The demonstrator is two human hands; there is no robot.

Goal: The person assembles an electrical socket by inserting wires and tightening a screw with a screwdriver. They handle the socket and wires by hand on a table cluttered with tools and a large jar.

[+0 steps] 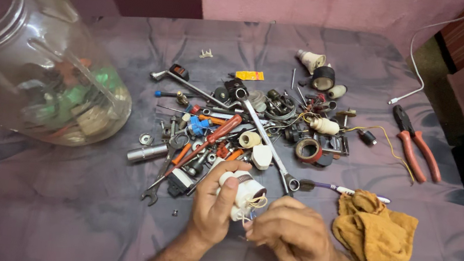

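White lamp holder (242, 192) held just above the near middle of the table (57, 209), at the near edge of the heap of tools (244, 126). Looks light, hard and rigid, probably plastic or ceramic: smooth and a little slippery, likely to chip or crack if dropped. Thin wires (258, 201) loop out of its right side, soft and easily bent or pulled loose. Best taken around the round body, not by the wires.

Left hand (212, 205) curled closed around the holder, thumb up across its front. Right hand (289, 238) half closed, fingertips pinched at the wire ends just beside the holder; whether anything small is between them cannot be told.

Just right, a crumpled yellow cloth (376, 231), and a toothbrush (348, 191) lying between it and the heap. Long spanner (266, 140) and red-handled screwdriver (213, 140) cross the heap just beyond the hands, near enough to snag a sleeve or wire. Red pliers (416, 144) well apart at far right. Large clear jar (34, 59) lying on its side at far left, partly filled.

Open room lies near left, between jar and hands, and along the near edge; the near right corner of the table falls away close behind the cloth.
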